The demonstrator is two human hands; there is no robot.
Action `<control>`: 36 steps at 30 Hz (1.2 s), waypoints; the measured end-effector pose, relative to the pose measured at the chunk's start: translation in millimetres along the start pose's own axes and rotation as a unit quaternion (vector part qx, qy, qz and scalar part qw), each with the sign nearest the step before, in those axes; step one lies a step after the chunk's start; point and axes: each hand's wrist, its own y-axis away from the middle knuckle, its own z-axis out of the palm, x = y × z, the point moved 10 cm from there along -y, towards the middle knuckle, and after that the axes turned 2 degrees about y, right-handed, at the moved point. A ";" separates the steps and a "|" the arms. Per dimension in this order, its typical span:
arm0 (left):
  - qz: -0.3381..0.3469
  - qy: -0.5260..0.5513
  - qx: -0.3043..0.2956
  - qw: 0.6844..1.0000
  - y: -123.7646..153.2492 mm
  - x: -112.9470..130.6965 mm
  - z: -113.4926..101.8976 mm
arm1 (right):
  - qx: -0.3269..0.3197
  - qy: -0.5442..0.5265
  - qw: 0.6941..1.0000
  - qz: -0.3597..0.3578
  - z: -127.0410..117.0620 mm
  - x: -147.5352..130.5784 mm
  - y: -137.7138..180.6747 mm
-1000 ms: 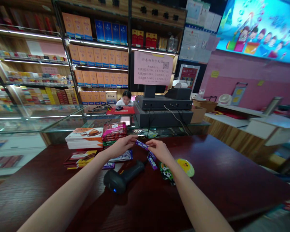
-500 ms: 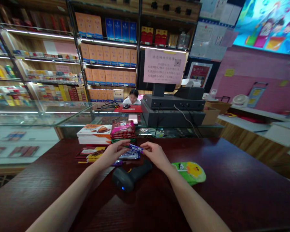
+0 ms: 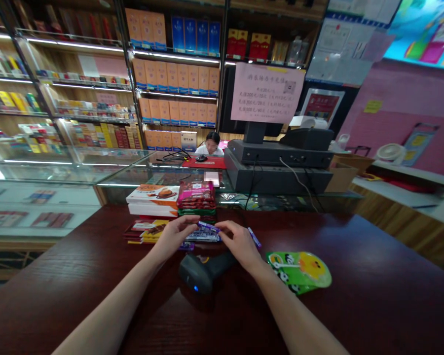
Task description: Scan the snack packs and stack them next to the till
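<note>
Both of my hands pinch one small purple candy bar (image 3: 208,227) over the dark red counter (image 3: 373,296). My left hand (image 3: 175,235) grips its left end and my right hand (image 3: 237,241) its right end, fingers closed. A second purple bar (image 3: 254,237) pokes out beside my right hand. A black barcode scanner (image 3: 203,271) lies just under my hands, a blue light on its head. Flat snack packets (image 3: 148,231) lie beneath my left hand.
Stacked biscuit boxes (image 3: 151,199) and a pink snack bag (image 3: 196,195) sit behind my hands. A green and yellow duck pouch (image 3: 299,268) lies to the right. A till and monitor (image 3: 277,158) stand on the glass case (image 3: 59,172). A person (image 3: 211,144) sits behind it.
My hands have moved a little lower and closer together with the purple bar. The camera has shifted left, so the duck pouch and till now sit further right.
</note>
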 end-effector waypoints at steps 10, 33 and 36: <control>-0.020 0.038 0.001 0.999 4.1 -4.8 4.7 | 0.035 -0.006 0.997 -0.062 -3.9 -7.4 2.3; 0.048 -0.011 0.018 0.999 3.4 2.1 -8.3 | 0.014 -0.024 0.990 -0.135 4.7 -14.9 8.0; 0.060 -0.013 0.033 0.998 2.2 2.0 -15.4 | -0.002 -0.027 0.992 -0.125 5.7 -13.0 8.5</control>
